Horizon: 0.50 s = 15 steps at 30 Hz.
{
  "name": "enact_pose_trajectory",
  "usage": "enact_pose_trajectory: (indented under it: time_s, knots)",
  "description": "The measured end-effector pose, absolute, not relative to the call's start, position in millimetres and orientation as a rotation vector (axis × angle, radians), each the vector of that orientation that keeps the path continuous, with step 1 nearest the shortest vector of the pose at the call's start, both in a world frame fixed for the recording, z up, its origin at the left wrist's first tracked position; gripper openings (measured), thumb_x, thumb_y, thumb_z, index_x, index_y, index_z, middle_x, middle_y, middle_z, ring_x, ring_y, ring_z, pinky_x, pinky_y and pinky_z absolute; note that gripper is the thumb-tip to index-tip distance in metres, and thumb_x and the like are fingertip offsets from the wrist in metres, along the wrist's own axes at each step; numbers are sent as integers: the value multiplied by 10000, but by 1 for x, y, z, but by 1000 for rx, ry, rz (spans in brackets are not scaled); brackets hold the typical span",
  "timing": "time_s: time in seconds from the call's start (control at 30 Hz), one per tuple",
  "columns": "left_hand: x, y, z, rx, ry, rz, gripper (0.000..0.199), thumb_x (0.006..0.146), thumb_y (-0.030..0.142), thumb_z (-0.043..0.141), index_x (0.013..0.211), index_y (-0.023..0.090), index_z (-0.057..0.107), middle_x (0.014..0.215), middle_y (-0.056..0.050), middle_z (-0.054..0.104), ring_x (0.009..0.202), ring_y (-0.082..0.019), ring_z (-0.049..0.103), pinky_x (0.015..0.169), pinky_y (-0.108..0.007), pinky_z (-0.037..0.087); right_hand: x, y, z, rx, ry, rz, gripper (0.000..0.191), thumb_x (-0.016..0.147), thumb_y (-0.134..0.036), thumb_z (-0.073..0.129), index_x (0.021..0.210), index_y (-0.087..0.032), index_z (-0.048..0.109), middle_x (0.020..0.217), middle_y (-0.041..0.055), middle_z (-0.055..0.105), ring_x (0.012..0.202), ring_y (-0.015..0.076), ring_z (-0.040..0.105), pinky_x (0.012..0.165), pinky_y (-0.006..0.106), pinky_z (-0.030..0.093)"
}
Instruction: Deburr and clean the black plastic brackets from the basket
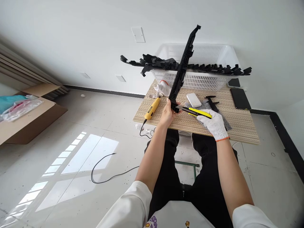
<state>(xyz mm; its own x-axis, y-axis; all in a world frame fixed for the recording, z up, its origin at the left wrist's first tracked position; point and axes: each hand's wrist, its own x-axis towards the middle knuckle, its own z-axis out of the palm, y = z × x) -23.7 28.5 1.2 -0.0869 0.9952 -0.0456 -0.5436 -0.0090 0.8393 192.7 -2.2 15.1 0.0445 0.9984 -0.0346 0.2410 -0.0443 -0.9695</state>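
My bare left hand (pixel 167 114) grips the lower end of a long black plastic strip (pixel 182 68), which slants up and away over the table. My right hand (pixel 212 123), in a white knit glove with an orange cuff, is closed round a yellow and black utility knife (pixel 199 112). The knife's blade points left and meets or nearly meets the strip's near end; exact contact is hard to make out. Left of my left hand lies a yellow corded power tool (pixel 152 108), with a loose white glove (pixel 163 88) behind it.
A white plastic basket (pixel 201 80) at the back of the striped table (pixel 239 126) carries more black strips (pixel 213 68) across its rim. Black calipers (pixel 212 103), a white box (pixel 193 99), a grey cloth (pixel 224 118) and a dark phone (pixel 240 98) lie on the table. A cable (pixel 95 172) crosses the floor near a cardboard box (pixel 33 123).
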Motion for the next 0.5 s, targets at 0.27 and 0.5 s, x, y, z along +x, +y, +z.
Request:
enact_pose_trajectory:
  time_s: [0.27, 0.5]
  knots:
    - [-15, 30, -1, 686, 857, 1487, 494, 1059, 513, 324, 888, 171, 637, 827, -57, 682, 975, -180, 699, 897, -318, 582, 193, -2, 15, -1406, -1354, 1097, 462, 682, -409, 798, 1071, -163, 752, 612, -22, 606, 482, 93, 460, 431, 221, 388]
    - [-11, 31, -5, 596, 824, 1466, 420, 1035, 495, 442, 1004, 165, 700, 1001, -94, 754, 1099, -221, 692, 972, -355, 547, 192, -2, 14, -1414, -1338, 1084, 470, 697, -417, 793, 1095, -173, 746, 628, -19, 609, 478, 89, 452, 436, 225, 393]
